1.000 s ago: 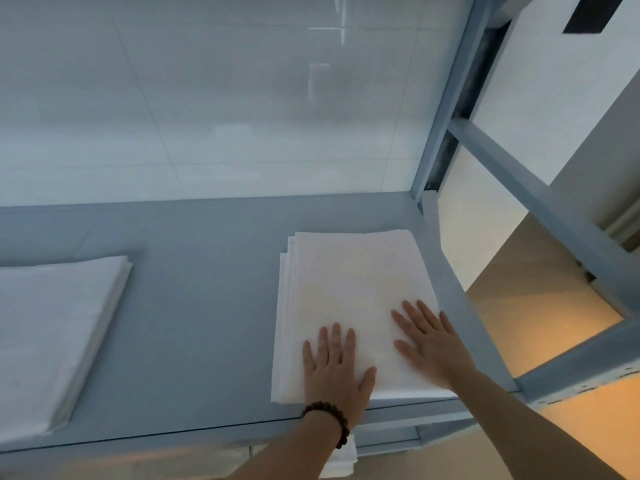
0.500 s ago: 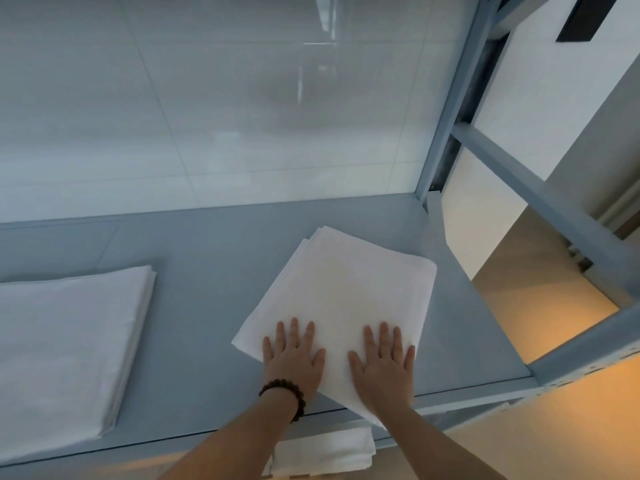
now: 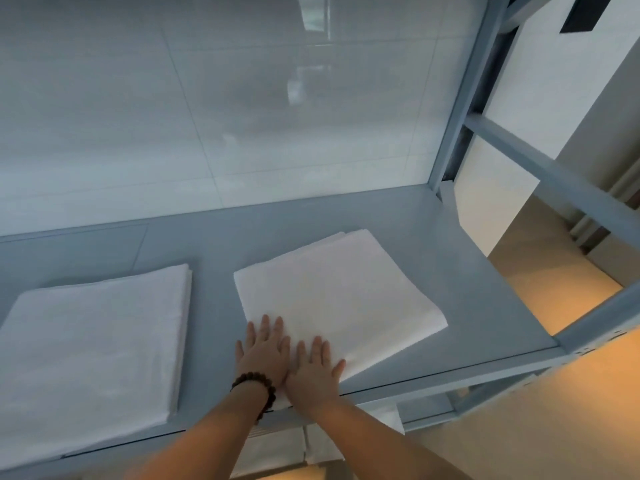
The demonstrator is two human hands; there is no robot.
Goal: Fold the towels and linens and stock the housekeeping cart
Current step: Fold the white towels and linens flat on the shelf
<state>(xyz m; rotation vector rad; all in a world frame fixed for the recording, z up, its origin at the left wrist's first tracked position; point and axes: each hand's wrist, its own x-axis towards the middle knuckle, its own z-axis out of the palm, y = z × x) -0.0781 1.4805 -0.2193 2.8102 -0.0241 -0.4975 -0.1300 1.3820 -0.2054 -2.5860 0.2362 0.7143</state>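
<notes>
From my feed I see both hands laid flat, side by side, on the near corner of a folded white towel (image 3: 346, 292). The left hand (image 3: 265, 351) has its fingers straight and slightly spread, palm down on the cloth, with a dark beaded bracelet (image 3: 256, 384) at its wrist. The right hand (image 3: 317, 370) lies just beside it, almost touching, also palm down, fingers straight and thumb out to the side; neither hand grips anything. The towel stretches away ahead of the fingertips and out to the right of the right hand, lying skewed to the front edge of the grey-blue shelf (image 3: 467, 289) it rests on, with its near corner under the palms at that edge. Well to the left of the left hand, apart from the first towel, a second folded white stack (image 3: 93, 341) lies on the same shelf. Below the wrists, on a lower level, I can make out more folded white linen (image 3: 277, 448), partly hidden by the forearms. Far ahead of the fingers a pale tiled wall (image 3: 207, 116) rises behind the shelf, and a frame post (image 3: 460, 98) stands up beyond the right hand.
</notes>
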